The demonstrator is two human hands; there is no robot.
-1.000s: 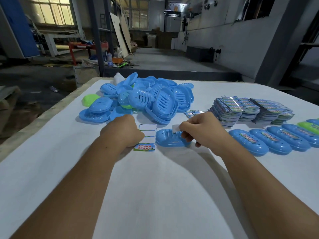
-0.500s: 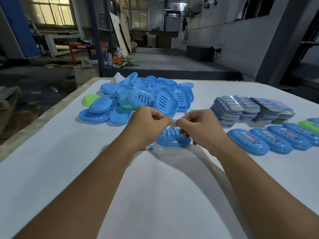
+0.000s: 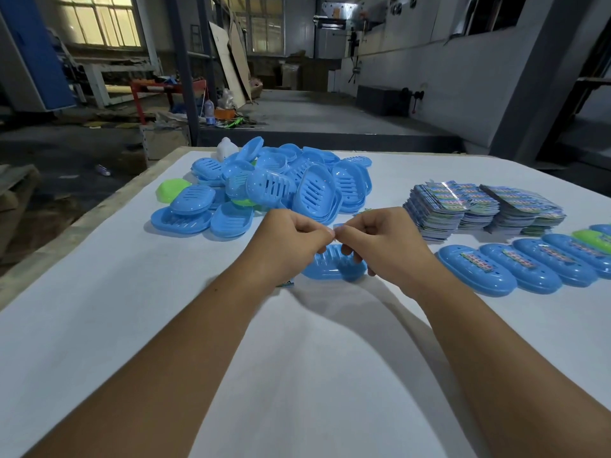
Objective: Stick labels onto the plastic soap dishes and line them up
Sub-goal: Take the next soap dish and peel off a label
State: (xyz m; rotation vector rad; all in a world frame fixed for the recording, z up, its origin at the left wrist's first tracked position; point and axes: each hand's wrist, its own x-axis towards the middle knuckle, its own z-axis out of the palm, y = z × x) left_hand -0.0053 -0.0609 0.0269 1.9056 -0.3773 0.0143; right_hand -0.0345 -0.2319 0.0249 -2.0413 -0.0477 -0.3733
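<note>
- No text, brand or number can be read anywhere.
- The labels on the lined-up soap dishes carry coloured print, too small and blurred to make out.
- The label stacks show the same multicoloured print, likewise unreadable.
- The label corner under the left wrist shows print, also illegible.

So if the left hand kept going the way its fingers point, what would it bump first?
Almost at once, the right hand: the left hand points across at it, and their fingertips already meet over the blue soap dish, seemingly pinching something small between them. Depth is hard to judge.
</note>
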